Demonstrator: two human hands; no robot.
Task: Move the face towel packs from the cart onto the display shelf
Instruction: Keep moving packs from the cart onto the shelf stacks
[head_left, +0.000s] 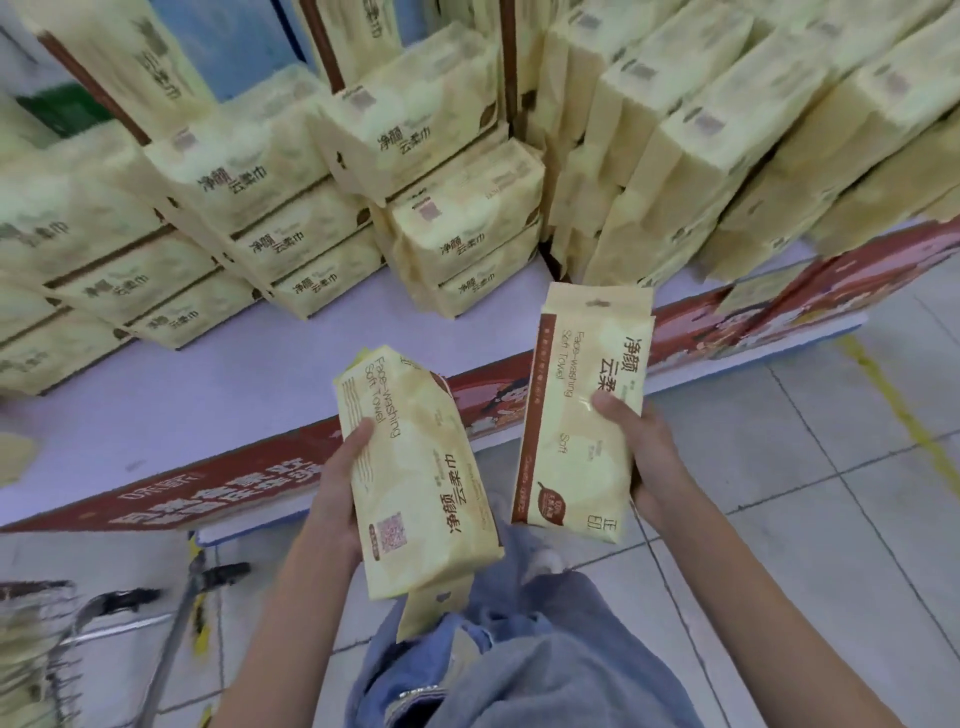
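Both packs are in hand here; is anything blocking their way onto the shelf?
Nothing visible. Bare shelf surface lies just beyond the left pack and right pack; the stacked packs sit farther back.

Was shop, retail aisle. Identical face towel packs (291, 166) stood stacked in many rows and piles on low display shelf (234, 384). Red promotional banner (234, 493) with large print ran along shelf front edge. Wire cart (47, 649) stood near shelf, lower left. Pale tiled floor (831, 493) carried yellow line (893, 410).
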